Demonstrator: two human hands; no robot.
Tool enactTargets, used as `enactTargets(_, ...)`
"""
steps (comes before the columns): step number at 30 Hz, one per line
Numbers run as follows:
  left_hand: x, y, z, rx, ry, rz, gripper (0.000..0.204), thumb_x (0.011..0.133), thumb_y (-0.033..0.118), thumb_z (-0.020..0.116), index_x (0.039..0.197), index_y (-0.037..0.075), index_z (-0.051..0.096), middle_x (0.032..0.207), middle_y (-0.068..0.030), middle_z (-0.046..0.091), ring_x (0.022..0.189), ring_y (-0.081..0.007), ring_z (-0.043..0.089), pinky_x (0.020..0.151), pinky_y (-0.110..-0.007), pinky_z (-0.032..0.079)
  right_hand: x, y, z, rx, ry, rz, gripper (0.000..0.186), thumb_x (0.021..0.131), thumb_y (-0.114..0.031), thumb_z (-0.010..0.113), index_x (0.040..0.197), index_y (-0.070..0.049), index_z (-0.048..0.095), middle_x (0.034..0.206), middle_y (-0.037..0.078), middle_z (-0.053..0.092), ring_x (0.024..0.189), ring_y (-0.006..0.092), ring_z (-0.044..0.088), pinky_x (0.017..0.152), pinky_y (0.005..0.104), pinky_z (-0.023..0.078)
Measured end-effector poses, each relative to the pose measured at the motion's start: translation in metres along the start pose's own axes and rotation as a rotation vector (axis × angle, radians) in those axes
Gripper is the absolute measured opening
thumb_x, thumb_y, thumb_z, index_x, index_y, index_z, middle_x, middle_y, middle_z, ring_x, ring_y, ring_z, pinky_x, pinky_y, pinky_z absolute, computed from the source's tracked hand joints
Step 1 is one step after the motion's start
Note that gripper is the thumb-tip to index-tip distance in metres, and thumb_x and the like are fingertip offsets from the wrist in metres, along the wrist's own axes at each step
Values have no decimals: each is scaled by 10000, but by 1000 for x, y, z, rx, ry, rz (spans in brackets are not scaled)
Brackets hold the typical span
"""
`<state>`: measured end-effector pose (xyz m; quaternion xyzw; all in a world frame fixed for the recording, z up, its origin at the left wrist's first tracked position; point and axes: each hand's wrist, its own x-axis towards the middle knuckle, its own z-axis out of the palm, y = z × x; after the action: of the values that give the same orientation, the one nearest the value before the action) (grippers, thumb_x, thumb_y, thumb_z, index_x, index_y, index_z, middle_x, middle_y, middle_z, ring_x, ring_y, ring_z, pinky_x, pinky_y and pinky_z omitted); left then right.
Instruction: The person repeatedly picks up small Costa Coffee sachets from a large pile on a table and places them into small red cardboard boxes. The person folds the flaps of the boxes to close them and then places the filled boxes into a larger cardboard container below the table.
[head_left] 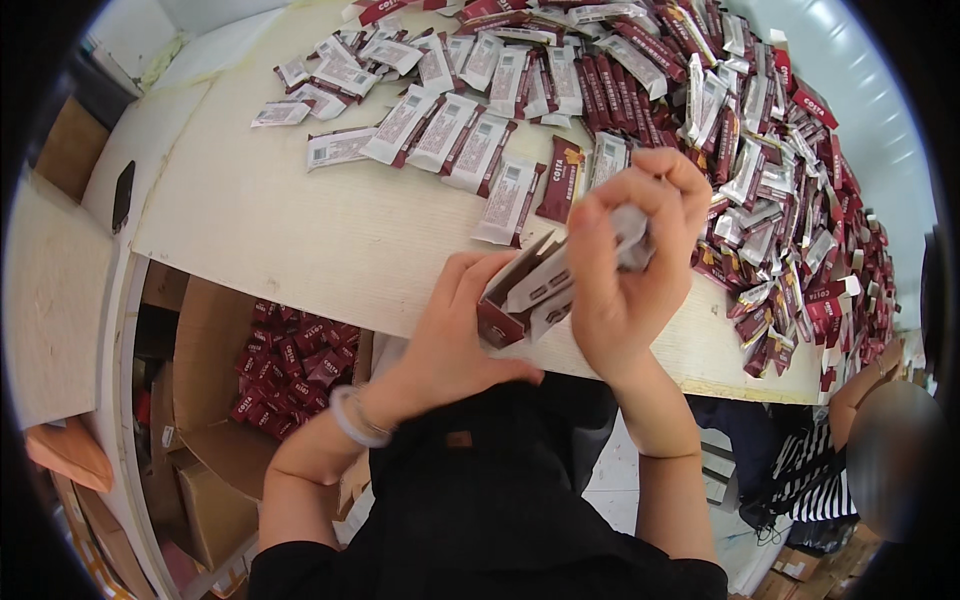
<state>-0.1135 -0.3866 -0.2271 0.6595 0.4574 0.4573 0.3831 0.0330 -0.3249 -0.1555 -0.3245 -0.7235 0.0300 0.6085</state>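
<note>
My left hand (455, 330) holds a small dark red carton (520, 295) with its flaps open, just above the near edge of the pale wooden table (290, 220). My right hand (630, 250) is closed around several white-backed sachets (632, 235) at the carton's open mouth. A bracelet circles my left wrist. Rows of dark red and white sachets (470, 150) lie flat on the table beyond my hands.
A large loose heap of the same sachets (790, 200) covers the table's right side. Below the table on the left, an open cardboard box (285, 365) holds more red packets. A dark phone (123, 195) lies at the far left. Another person (880, 450) sits at the lower right.
</note>
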Motion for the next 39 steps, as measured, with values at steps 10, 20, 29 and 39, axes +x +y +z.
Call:
enactTargets(10, -17, -19, 34, 264, 352, 427, 806, 701, 9, 813, 1347, -10, 332, 1203, -287, 569, 1018, -423, 637, 819, -426, 558, -9, -8, -14, -221, -137, -225, 247, 867, -94, 648, 1082, 1, 573, 1112, 157, 436, 935, 246, 461, 788, 323, 413)
enactTargets(20, -19, -52, 34, 56, 195, 284, 681, 720, -40, 777, 1267, 41, 378, 1185, -264, 537, 947, -388, 621, 768, -414, 558, -38, 2, 9, -105, -249, -333, 328, 932, -336, 556, 1053, -46, 649, 1128, 155, 597, 1099, 333, 531, 880, 493, 442)
enactTargets(29, -17, -36, 17, 178, 297, 518, 582, 753, -82, 729, 1249, 90, 480, 1252, -250, 475, 968, -340, 627, 791, -389, 563, -55, -1, -23, -343, -495, -388, 247, 857, -346, 623, 886, -110, 688, 1016, 11, 679, 1047, 155, 567, 1075, 531, 227)
enactTargets(39, -11, -13, -13, 43, 20, 330, 395, 736, -39, 735, 1104, 71, 644, 1233, -174, 509, 1003, -315, 614, 845, -375, 535, -19, 21, -30, 953, -784, 1108, 774, 716, 2, 743, 1420, -107, 438, 1257, 53, 458, 1095, 195, 511, 957, 356, 421)
